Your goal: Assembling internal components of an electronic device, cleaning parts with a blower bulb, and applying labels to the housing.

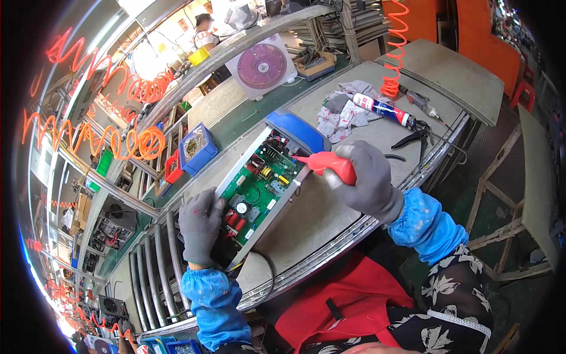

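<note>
An electronic device with a metal case (272,213) lies tilted on the bench, its green circuit board (254,203) exposed and a blue end cover (299,131) at its far end. My left hand (199,225), in a grey glove, grips the case's left edge near its close end. In my gloved right hand (368,180) is a red squeeze bottle (331,165), held sideways. Its thin nozzle points left to the board's far right edge, by the case wall; whether the tip touches anything is too small to tell.
Behind the device lie a crumpled rag (348,112), a sealant tube (383,111) in a black caulking gun (417,137), and a power screwdriver (420,101). A blue bin (199,150) of small parts stands left. Metal roller bars (159,268) are lower left; orange coiled hoses (396,53) hang above.
</note>
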Available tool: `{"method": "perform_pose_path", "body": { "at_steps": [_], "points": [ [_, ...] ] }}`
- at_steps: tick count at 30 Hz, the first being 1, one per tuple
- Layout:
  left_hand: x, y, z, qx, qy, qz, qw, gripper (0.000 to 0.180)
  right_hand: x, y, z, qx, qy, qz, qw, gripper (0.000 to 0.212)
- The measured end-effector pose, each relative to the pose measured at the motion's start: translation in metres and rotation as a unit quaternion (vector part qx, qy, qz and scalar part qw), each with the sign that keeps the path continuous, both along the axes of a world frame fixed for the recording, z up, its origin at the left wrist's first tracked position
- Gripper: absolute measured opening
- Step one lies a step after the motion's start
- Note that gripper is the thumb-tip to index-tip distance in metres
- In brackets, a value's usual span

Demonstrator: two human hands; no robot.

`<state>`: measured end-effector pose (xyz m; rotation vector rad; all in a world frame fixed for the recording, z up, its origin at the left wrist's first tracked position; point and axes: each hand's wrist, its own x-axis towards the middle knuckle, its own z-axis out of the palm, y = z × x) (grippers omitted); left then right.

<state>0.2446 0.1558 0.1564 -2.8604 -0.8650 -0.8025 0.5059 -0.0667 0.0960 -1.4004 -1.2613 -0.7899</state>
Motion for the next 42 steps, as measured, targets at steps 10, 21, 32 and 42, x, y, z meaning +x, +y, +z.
{"method": "perform_pose_path", "body": {
  "at_steps": [10, 21, 32, 42],
  "points": [
    [-0.001, 0.001, -0.002, -0.005, -0.001, -0.002, 1.0, 0.027, 0.002, 0.005, -0.01, 0.006, -0.028, -0.01, 1.0, 0.041],
    [0.001, -0.002, 0.0, -0.007, -0.003, -0.004, 1.0, 0.028, 0.006, 0.006, -0.018, 0.04, -0.025, -0.009, 0.999, 0.043],
    [0.0, 0.0, -0.002, -0.007, 0.003, 0.003, 1.0, 0.028, 0.007, 0.006, -0.012, 0.04, -0.064, -0.012, 0.997, 0.039],
    [0.0, -0.001, 0.0, -0.01, 0.001, 0.002, 1.0, 0.026, -0.002, -0.007, 0.011, 0.018, -0.067, -0.027, 0.997, 0.038]
  ]
}}
